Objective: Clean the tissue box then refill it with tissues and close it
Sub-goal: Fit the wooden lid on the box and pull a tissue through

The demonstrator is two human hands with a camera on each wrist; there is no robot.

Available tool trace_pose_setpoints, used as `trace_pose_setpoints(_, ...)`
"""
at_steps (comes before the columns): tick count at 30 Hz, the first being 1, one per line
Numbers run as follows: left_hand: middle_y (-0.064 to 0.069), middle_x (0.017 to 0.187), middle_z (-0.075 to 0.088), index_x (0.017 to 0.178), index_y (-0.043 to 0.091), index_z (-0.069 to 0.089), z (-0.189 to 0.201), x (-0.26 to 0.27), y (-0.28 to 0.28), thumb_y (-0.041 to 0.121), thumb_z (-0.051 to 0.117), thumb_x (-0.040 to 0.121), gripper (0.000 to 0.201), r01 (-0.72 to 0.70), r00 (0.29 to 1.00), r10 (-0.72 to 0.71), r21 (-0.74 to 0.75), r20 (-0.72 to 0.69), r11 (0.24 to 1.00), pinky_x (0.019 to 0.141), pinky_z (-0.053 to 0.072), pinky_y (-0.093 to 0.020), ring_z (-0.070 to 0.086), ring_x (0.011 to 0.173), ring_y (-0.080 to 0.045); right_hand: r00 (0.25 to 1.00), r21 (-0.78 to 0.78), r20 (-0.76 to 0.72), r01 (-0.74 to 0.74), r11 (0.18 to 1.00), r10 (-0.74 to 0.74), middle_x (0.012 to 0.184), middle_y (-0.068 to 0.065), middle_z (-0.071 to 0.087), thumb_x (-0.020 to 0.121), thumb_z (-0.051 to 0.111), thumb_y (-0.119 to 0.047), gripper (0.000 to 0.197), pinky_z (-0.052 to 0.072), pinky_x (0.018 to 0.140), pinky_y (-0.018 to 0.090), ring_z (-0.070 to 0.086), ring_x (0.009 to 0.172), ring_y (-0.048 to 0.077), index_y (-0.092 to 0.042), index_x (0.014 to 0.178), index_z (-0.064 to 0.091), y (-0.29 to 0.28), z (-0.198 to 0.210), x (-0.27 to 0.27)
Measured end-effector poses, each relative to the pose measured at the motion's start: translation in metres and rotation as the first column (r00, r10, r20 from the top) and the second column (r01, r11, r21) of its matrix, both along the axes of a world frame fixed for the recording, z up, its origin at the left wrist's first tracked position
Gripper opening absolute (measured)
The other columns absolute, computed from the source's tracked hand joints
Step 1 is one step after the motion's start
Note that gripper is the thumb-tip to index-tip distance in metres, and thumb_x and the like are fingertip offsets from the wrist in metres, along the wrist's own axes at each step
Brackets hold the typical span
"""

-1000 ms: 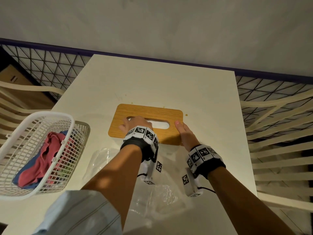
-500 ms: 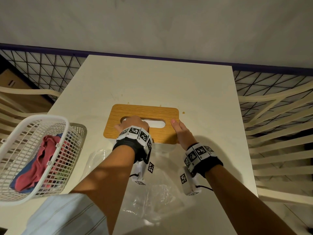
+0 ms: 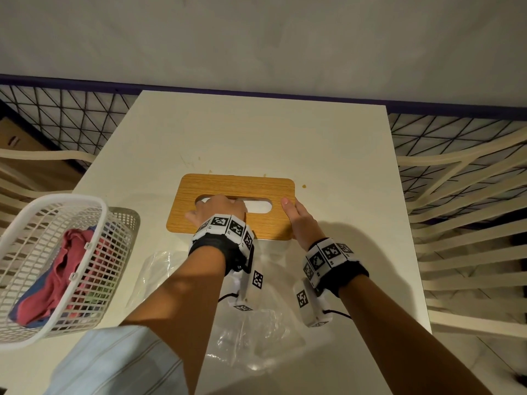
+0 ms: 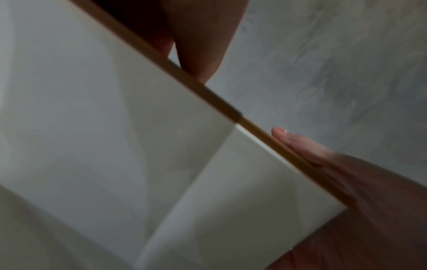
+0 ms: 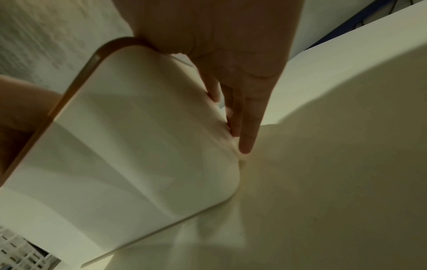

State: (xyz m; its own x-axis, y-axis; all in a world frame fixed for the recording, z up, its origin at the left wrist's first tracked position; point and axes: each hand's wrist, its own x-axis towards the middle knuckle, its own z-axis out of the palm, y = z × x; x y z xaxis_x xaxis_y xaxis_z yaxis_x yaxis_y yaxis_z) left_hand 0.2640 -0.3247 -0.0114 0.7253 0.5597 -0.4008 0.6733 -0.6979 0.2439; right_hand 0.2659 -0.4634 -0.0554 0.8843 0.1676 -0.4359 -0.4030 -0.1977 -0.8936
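The tissue box stands mid-table, with a wooden lid [image 3: 228,186] on a white body [image 5: 138,146]. White tissue [image 3: 258,207] shows in the lid's oval slot. My left hand [image 3: 216,209] lies on the lid's left half. Its fingers bend down into the slot, tips hidden, and its thumb [image 4: 201,73] meets the lid's near edge [image 4: 221,104]. My right hand [image 3: 299,220] is at the box's right end. That hand's thumb rests on the lid's corner and its straight fingers [image 5: 247,113] lie flat down the end wall.
A white mesh basket [image 3: 57,201] holding red and blue cloths [image 3: 62,269] sits at the table's left edge. Crumpled clear plastic wrap [image 3: 256,332] lies between the box and me. Cream slatted chairs [image 3: 470,223] flank the white table [image 3: 256,132]; a wall is behind.
Both hands keep their places on the box. Only the head view has shifted slightly.
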Motion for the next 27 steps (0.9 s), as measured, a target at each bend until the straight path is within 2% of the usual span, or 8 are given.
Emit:
trace_pose_setpoints(4, -0.009, 0.090, 0.062, 0.052, 0.017, 0.051, -0.002, 0.001, 0.003, 0.041, 0.050, 0.086, 0.042, -0.050, 0.997, 0.053, -0.057, 0.063, 0.997, 0.095, 0.025, -0.038, 0.049, 0.107, -0.028, 1.000, 0.009, 0.006, 0.000, 1.000, 0.000, 0.145, 0.001, 0.041, 0.064, 0.037, -0.073, 0.093, 0.029, 0.111, 0.049, 0.037, 0.132, 0.023, -0.024, 0.143, 0.029, 0.001, -0.003, 0.000)
trace_pose_setpoints(9, -0.008, 0.091, 0.065, 0.068, 0.016, 0.065, -0.003, -0.003, 0.007, 0.037, 0.058, 0.083, 0.027, -0.086, 0.985, 0.107, -0.151, 0.133, 0.985, 0.088, 0.024, -0.033, 0.048, 0.099, -0.026, 0.999, 0.036, 0.039, 0.013, 0.999, -0.014, 0.146, 0.003, 0.040, 0.064, 0.038, -0.073, 0.095, 0.028, 0.113, 0.047, 0.037, 0.133, 0.022, -0.020, 0.143, 0.031, 0.000, -0.001, -0.002)
trace_pose_setpoints(12, 0.002, 0.071, 0.057, 0.061, 0.019, 0.061, -0.001, -0.006, 0.008, 0.034, 0.061, 0.082, 0.026, -0.083, 0.984, 0.112, -0.203, 0.140, 0.976, 0.080, 0.018, -0.029, 0.049, 0.101, -0.026, 0.998, 0.033, 0.053, 0.015, 0.999, -0.017, 0.145, 0.002, 0.041, 0.075, 0.041, -0.068, 0.085, 0.026, 0.114, 0.043, 0.037, 0.134, 0.021, -0.018, 0.143, 0.031, 0.000, -0.002, -0.003)
trace_pose_setpoints(16, 0.006, 0.062, 0.051, 0.051, 0.020, 0.052, 0.000, -0.008, 0.007, 0.034, 0.062, 0.081, 0.035, -0.058, 0.985, 0.085, -0.173, 0.151, 0.983, 0.081, 0.019, -0.031, 0.053, 0.101, -0.026, 0.999, 0.033, 0.042, 0.006, 0.999, -0.007, 0.143, 0.005, 0.043, 0.068, 0.040, -0.073, 0.092, 0.030, 0.112, 0.046, 0.040, 0.131, 0.025, -0.020, 0.143, 0.031, -0.001, -0.001, -0.003)
trace_pose_setpoints(18, 0.003, 0.072, 0.059, 0.056, 0.020, 0.056, -0.001, -0.008, 0.009, 0.033, 0.061, 0.082, 0.030, -0.034, 0.984, 0.061, -0.158, 0.168, 0.987, 0.090, 0.024, -0.034, 0.055, 0.102, -0.024, 0.999, 0.018, 0.045, 0.001, 1.000, -0.002, 0.143, 0.003, 0.043, 0.074, 0.038, -0.065, 0.084, 0.030, 0.112, 0.044, 0.039, 0.131, 0.023, -0.019, 0.144, 0.029, -0.003, 0.004, -0.004)
trace_pose_setpoints(20, -0.002, 0.091, 0.066, 0.076, 0.019, 0.068, -0.003, -0.007, 0.009, 0.035, 0.061, 0.082, 0.019, -0.029, 0.980, 0.055, -0.133, 0.192, 0.991, 0.098, 0.024, -0.037, 0.055, 0.106, -0.023, 0.999, 0.023, 0.046, 0.000, 1.000, -0.001, 0.140, 0.001, 0.045, 0.077, 0.037, -0.062, 0.080, 0.031, 0.110, 0.040, 0.041, 0.128, 0.021, -0.018, 0.144, 0.028, -0.004, 0.001, -0.003)
trace_pose_setpoints(22, -0.003, 0.106, 0.065, 0.096, 0.019, 0.070, -0.006, -0.006, 0.006, 0.041, 0.060, 0.082, 0.028, -0.033, 0.985, 0.049, -0.098, 0.167, 0.995, 0.101, 0.023, -0.039, 0.051, 0.112, -0.023, 0.998, 0.019, 0.061, -0.004, 1.000, 0.003, 0.128, -0.003, 0.049, 0.075, 0.037, -0.065, 0.082, 0.033, 0.103, 0.033, 0.045, 0.115, 0.018, -0.020, 0.143, 0.031, -0.004, 0.000, -0.004)
trace_pose_setpoints(27, -0.011, 0.126, 0.052, 0.090, 0.019, 0.071, -0.003, 0.002, -0.003, 0.043, 0.050, 0.088, 0.032, -0.110, 0.994, 0.110, -0.057, -0.004, 0.992, 0.098, 0.023, -0.039, 0.039, 0.121, -0.026, 0.999, 0.035, 0.032, 0.008, 0.999, -0.009, 0.137, 0.003, 0.050, 0.062, 0.039, -0.076, 0.094, 0.033, 0.109, 0.048, 0.046, 0.126, 0.025, -0.023, 0.140, 0.035, 0.000, -0.011, -0.001)
